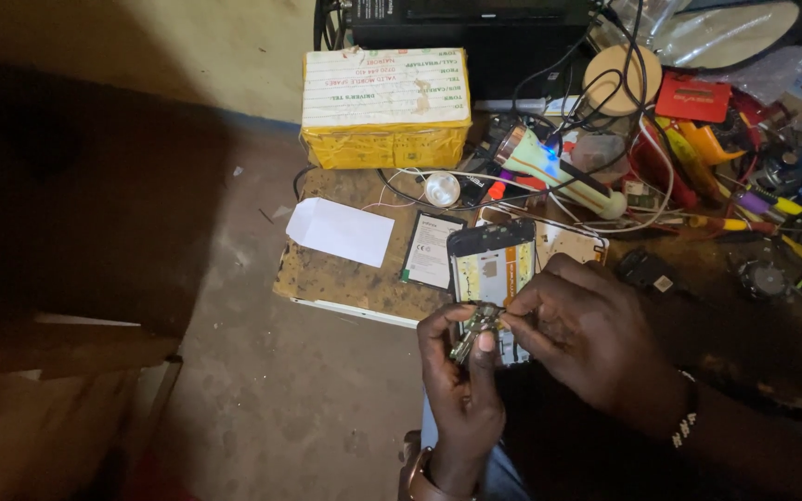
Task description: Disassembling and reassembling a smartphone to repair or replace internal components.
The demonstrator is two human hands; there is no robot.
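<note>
While the left hand [461,376] pinches a small greenish circuit-board part [475,332] between thumb and fingers, the right hand [587,334] closes its fingertips on the same part from 3 o'clock. Both sit just in front of an opened dark smartphone with its back cover off [491,264], which lies on the scuffed brown worktop [336,274]. At 9 o'clock of the phone rests a flat black-and-white battery [432,249], and farther on a white paper slip [340,231]. As a judgement, the phone is already stripped open and the part is out; reassembly is left.
</note>
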